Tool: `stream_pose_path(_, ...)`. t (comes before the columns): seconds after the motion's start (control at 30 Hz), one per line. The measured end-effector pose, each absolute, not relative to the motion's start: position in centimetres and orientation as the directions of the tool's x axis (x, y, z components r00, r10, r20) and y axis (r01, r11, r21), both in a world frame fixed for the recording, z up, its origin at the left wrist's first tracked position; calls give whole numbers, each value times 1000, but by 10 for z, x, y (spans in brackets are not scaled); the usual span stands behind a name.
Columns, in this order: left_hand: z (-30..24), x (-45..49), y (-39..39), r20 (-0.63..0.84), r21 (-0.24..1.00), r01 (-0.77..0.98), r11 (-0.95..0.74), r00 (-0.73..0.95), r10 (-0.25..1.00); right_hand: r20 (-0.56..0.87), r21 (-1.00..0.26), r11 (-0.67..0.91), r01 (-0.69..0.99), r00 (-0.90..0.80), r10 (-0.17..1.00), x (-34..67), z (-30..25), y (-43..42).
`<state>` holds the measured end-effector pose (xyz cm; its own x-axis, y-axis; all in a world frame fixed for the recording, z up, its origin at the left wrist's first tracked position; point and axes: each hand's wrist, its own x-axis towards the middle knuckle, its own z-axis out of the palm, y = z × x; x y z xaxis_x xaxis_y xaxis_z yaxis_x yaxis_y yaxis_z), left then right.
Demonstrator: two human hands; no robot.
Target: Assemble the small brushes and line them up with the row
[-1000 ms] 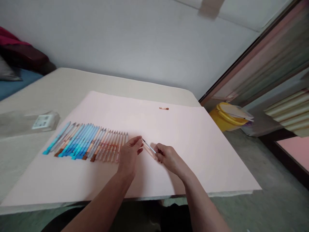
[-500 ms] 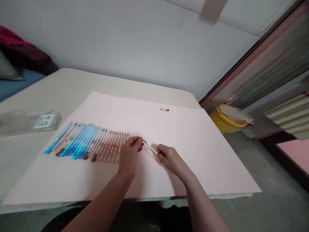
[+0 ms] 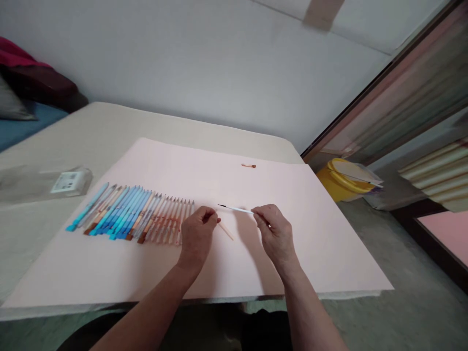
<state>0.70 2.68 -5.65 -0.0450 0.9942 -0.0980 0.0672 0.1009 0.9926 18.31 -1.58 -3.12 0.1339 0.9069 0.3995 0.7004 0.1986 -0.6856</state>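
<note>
Right fingers point(image 3: 258, 210) pinched tight, right there on the end of a thin paintbrush point(image 3: 234, 208), white and blue handle, black tip aimed left, lying almost level across the gap between the hands! Right hand point(image 3: 276, 231) up on its wrist, knuckles forward, thumb and fingertips meeting on the handle. Over to the left hand point(image 3: 197, 235), left fingers point(image 3: 209, 217) curled in close together, the black tip just beside them, not quite touching. Right at those fingertips, a pale peach stick point(image 3: 225, 231) slanting down toward the right, its far end on the paper; gripped or merely touching, no telling from here. Both hands over the middle of a big pink paper sheet point(image 3: 292, 243), spread across the worktop point(image 3: 183, 127), its near edge overhanging. Just left of the left hand, a tight row of slim blue and peach sticks point(image 3: 127, 212), side by side near the sheet's left edge. Up by the far edge, a tiny brown and orange bit point(image 3: 248, 165), alone on the pink. Off the sheet, at the worktop's left side, a clear plastic bag point(image 3: 69, 183) with a white label. Beyond the right corner, down on the floor, a yellow bucket point(image 3: 343, 180)!
</note>
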Motion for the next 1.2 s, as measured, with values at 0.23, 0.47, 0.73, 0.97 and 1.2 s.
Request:
stream_pose_path(0.23, -56, 5, 26, -70, 983, 165, 74, -26, 997, 424, -681, 227, 696, 122, 897, 190, -32, -17)
stream_pose_path(0.47, -55, 5, 26, -18, 969, 248, 19, -4, 1000, 436, -677, 261, 688, 89, 896, 190, -30, -17)
stream_pose_path(0.73, -59, 6, 27, 37, 951, 307, -35, 0, 999, 407, -672, 242, 700, 76, 910, 192, -30, -18)
stream_pose_path(0.97, -59, 5, 26, 81, 939, 334, -85, 26, 996, 418, -665, 260, 700, 60, 906, 193, -31, -17)
stream_pose_path(1.2, -57, 5, 28, 47, 971, 234, -48, 10, 999, 405, -676, 298, 674, 2, 915, 188, -35, -17)
